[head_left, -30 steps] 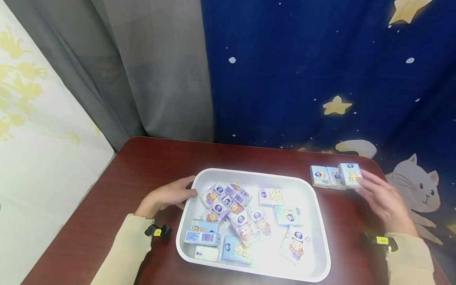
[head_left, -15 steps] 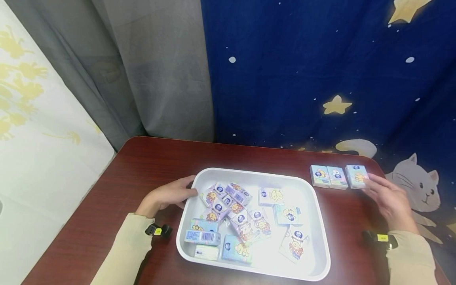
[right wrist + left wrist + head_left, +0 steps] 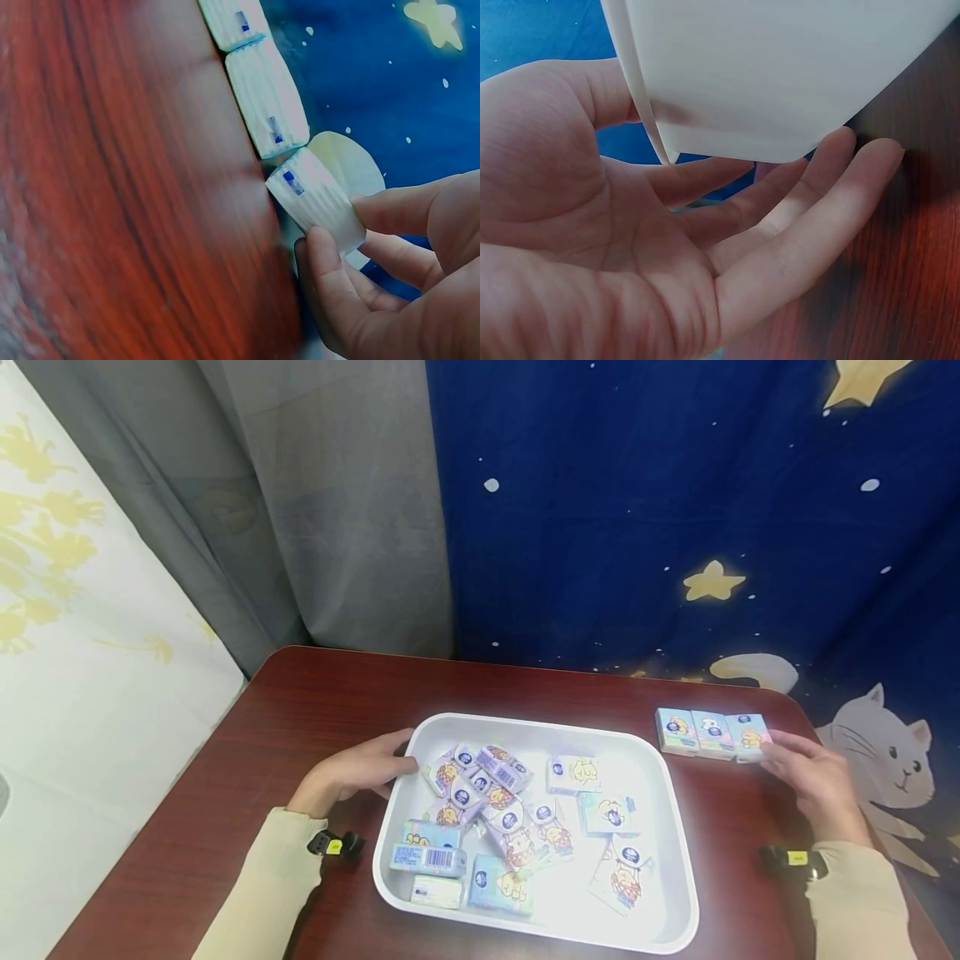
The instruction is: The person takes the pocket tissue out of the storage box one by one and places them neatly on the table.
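R hand [image 3: 813, 777] pinches tissue pkt [image 3: 748, 739] at R end of row, far R corner of bench [image 3: 337, 693].
Thumb + fingers on its edges; 2 other pkts [image 3: 712, 735] just L of it. L hand [image 3: 360, 774] grips L side of white tray [image 3: 686, 893], thumb over rim; more pkts [image 3: 501, 887] inside, some overlapping.

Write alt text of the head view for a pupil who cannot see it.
A person's right hand pinches the end pack in a row of three small packs on a reddish-brown table, while the left hand holds a white tray by its left rim. More packs lie inside the tray; curtains hang behind.
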Demonstrator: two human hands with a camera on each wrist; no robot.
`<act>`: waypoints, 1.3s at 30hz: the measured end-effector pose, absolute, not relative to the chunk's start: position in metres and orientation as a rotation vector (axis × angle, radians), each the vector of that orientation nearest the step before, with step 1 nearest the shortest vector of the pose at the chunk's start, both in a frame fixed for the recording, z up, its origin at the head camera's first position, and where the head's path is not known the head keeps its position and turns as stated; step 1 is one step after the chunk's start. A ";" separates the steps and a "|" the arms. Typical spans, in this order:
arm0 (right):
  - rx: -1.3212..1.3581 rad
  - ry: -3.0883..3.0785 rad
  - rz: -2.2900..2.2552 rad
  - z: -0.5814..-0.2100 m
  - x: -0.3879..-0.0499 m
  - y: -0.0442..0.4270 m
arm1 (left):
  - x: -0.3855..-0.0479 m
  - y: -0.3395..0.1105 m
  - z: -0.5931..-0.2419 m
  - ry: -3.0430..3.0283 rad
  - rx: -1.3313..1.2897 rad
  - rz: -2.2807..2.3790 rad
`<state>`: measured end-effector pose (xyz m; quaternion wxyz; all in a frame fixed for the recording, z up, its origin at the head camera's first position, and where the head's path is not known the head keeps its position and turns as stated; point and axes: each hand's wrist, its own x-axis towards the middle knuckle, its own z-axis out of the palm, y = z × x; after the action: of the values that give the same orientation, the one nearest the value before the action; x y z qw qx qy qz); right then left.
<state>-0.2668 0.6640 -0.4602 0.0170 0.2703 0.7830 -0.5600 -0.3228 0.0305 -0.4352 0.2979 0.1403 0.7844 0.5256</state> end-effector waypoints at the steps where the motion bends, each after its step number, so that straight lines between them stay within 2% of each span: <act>1: 0.840 2.456 -1.724 -0.460 -0.267 0.664 | -0.323 0.030 -0.436 2.084 0.375 1.398; 11: 0.833 2.659 -1.445 -0.458 -0.274 0.655 | -0.323 0.031 -0.437 2.084 0.361 1.403; 32: 0.756 2.745 -1.315 -0.460 -0.278 0.641 | -0.322 0.024 -0.433 2.089 0.394 1.384; 39: 0.683 2.930 -1.136 -0.445 -0.281 0.623 | -0.323 0.023 -0.431 2.100 0.401 1.373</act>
<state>-0.2810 0.6235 -0.4454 -0.0370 0.2124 0.9105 -0.3529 -0.3225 0.0228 -0.4308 0.2960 0.1506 0.7894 0.5164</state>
